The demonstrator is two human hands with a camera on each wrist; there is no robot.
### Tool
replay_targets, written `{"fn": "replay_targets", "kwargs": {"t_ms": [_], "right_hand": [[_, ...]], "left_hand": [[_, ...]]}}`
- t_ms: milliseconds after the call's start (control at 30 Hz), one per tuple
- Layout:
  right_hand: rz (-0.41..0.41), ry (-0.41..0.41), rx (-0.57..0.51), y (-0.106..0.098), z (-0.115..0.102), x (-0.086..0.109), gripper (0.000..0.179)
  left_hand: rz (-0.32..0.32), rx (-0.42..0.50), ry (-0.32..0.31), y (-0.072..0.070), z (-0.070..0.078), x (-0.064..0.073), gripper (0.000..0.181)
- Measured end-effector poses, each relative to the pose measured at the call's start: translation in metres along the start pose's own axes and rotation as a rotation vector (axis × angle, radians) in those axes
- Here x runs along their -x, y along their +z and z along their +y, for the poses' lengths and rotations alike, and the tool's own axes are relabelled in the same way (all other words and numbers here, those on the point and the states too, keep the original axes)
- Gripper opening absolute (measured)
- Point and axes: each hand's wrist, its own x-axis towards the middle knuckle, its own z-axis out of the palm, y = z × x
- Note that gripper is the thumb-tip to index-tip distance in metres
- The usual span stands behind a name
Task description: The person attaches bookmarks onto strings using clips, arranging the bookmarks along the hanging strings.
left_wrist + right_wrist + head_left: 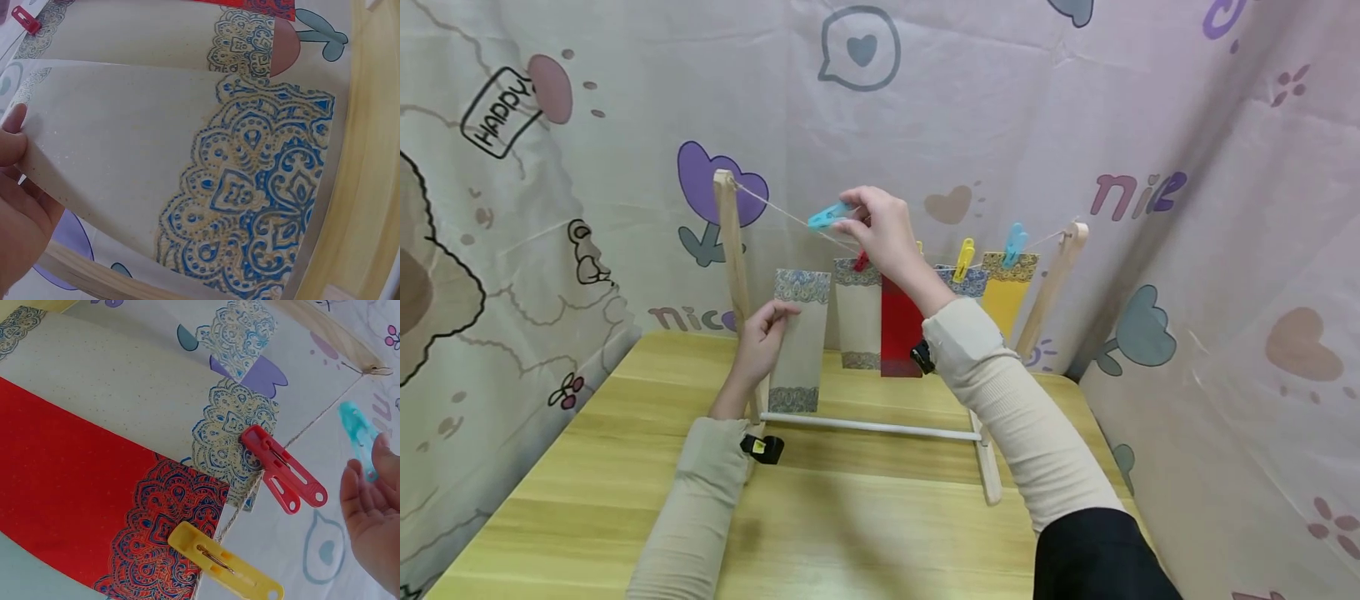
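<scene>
My left hand (760, 346) pinches the left edge of a cream paper card (799, 346) with blue-and-gold lace bands at both ends. The card stands upright below the string (775, 207), apart from it. Up at the string, my right hand (889, 236) pinches a light blue clothespin (825, 217) by its handle end. The right wrist view shows that clothespin beside the string; whether it touches the string I cannot tell. To the right, a red clothespin (284, 469) holds another cream card (137, 394), and a yellow clothespin (225, 561) holds a red card (81, 487).
The string runs between a left wooden post (732, 250) and a right wooden post (1051, 287), joined low by a white rod (872, 427). Farther right hang a blue-patterned card under a yellow clothespin (963, 261) and a yellow card (1004, 304) under a blue clothespin (1015, 245).
</scene>
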Motion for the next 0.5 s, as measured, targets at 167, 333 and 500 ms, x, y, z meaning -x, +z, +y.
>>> {"fn": "replay_targets", "kwargs": {"t_ms": [167, 333, 500], "right_hand": [[0.023, -0.021, 0.007, 0.004, -0.001, -0.002, 0.026], [0.031, -0.004, 0.024, 0.008, -0.002, -0.006, 0.023], [-0.020, 0.052, 0.020, 0.013, -0.003, -0.011, 0.020]], "left_hand": [[0.021, -0.002, 0.019, -0.002, 0.002, -0.002, 0.017], [0.030, -0.016, 0.028, -0.004, 0.007, -0.005, 0.016], [0.023, -0.044, 0.035, -0.004, 0.010, -0.007, 0.016]]}}
